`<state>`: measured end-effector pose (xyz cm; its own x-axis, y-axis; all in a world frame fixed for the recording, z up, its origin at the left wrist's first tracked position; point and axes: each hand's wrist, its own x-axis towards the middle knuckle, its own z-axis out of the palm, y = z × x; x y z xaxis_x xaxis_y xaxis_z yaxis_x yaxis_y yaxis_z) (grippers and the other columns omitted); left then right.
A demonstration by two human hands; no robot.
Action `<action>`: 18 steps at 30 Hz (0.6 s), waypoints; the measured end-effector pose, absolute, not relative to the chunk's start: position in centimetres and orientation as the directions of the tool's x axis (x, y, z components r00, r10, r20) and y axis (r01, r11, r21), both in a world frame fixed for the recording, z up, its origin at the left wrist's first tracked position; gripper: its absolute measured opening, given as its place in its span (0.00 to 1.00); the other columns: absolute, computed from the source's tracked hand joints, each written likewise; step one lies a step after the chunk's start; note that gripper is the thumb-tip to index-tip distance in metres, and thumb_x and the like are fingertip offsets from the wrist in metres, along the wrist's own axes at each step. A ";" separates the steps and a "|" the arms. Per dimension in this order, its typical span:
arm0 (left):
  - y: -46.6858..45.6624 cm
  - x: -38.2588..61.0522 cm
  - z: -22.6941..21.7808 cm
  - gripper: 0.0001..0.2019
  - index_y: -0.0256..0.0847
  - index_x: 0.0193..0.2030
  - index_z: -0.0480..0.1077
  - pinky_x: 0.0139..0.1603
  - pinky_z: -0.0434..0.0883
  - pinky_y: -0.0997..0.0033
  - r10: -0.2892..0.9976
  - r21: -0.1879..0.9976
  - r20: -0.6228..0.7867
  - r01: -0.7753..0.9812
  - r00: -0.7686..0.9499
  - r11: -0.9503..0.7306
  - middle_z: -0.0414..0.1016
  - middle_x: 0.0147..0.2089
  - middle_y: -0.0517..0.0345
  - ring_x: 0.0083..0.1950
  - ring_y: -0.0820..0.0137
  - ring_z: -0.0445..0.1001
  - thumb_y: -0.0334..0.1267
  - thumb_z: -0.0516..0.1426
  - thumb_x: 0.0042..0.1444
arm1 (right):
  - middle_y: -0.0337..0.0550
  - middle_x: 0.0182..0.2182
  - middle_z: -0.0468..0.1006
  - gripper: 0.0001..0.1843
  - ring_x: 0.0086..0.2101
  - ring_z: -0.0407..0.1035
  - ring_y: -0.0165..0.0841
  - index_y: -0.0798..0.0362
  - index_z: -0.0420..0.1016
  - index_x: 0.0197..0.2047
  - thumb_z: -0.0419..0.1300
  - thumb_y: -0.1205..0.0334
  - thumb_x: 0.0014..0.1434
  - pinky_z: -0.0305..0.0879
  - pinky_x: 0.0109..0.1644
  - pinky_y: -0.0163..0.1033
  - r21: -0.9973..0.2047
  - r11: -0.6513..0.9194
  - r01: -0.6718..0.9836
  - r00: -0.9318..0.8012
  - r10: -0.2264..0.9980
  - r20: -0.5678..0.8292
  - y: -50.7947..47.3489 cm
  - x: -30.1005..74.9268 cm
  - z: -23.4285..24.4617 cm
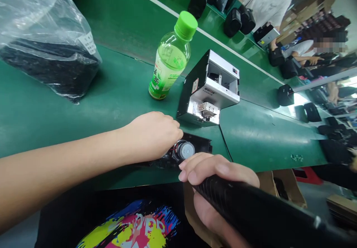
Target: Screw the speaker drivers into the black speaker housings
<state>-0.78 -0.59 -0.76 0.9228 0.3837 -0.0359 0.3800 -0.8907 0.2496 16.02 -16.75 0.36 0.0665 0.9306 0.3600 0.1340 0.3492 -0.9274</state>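
Observation:
My right hand (220, 181) wraps around a long black electric screwdriver (251, 203), whose body runs off to the lower right. Its tip is hidden behind my fingers. Just left of it, a round silver-backed speaker driver (187, 150) sits in a black panel (202, 142) lying on the bench. My left hand (153, 134) is closed over the panel's left part, knuckles up. Its fingertips are out of sight, so what they hold cannot be made out. Behind the panel stands a black and silver screw feeder (209, 92).
A green-capped tea bottle (171, 58) stands left of the feeder. At the back left of the green bench (119, 73) lies a clear bag (52, 51) of black material. Cardboard boxes (291, 188) are below the edge at right. Black speaker housings (232, 22) and co-workers are beyond.

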 end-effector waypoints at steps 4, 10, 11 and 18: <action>-0.3 -0.6 -0.7 0.06 0.45 0.41 0.86 0.46 0.78 0.54 0.390 0.241 -0.049 0.389 0.920 -0.889 0.93 0.45 0.53 0.49 0.52 0.93 0.31 0.71 0.72 | 0.33 0.29 0.83 0.20 0.23 0.75 0.38 0.32 0.95 0.66 0.64 0.36 0.90 0.82 0.31 0.49 -0.911 0.411 -0.026 0.333 0.863 0.379 -15.2 18.0 5.7; 0.3 -2.1 -0.3 0.10 0.49 0.43 0.89 0.57 0.86 0.44 0.354 0.268 0.006 0.339 0.935 -0.902 0.96 0.61 0.49 0.56 0.48 0.93 0.41 0.67 0.79 | 0.34 0.30 0.80 0.20 0.26 0.74 0.37 0.36 1.00 0.55 0.86 0.34 0.69 0.79 0.31 0.48 -0.874 0.486 0.007 0.465 0.772 0.433 -11.2 22.6 9.6; 0.4 -2.9 -0.3 0.10 0.50 0.43 0.89 0.60 0.86 0.41 0.341 0.272 0.036 0.319 0.939 -0.908 0.95 0.64 0.48 0.59 0.46 0.93 0.43 0.68 0.78 | 0.35 0.32 0.80 0.20 0.27 0.75 0.36 0.38 0.99 0.54 0.85 0.35 0.70 0.78 0.32 0.47 -0.870 0.492 0.023 0.494 0.751 0.438 -10.4 23.0 9.4; 1.3 -8.8 -3.6 0.19 0.58 0.60 0.90 0.77 0.76 0.22 0.373 0.267 0.166 0.323 0.913 -0.908 0.89 0.80 0.53 0.72 0.35 0.87 0.47 0.61 0.70 | 0.36 0.36 0.76 0.25 0.29 0.79 0.36 0.36 0.90 0.61 0.64 0.27 0.84 0.82 0.36 0.47 -0.829 0.553 0.086 0.486 0.703 0.519 -7.3 25.4 6.6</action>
<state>-8.81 1.29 -3.64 0.9128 0.3733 0.1657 0.3228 -0.9079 0.2675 25.43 -7.33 6.63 0.4859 0.7032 0.5191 0.0857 0.5527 -0.8290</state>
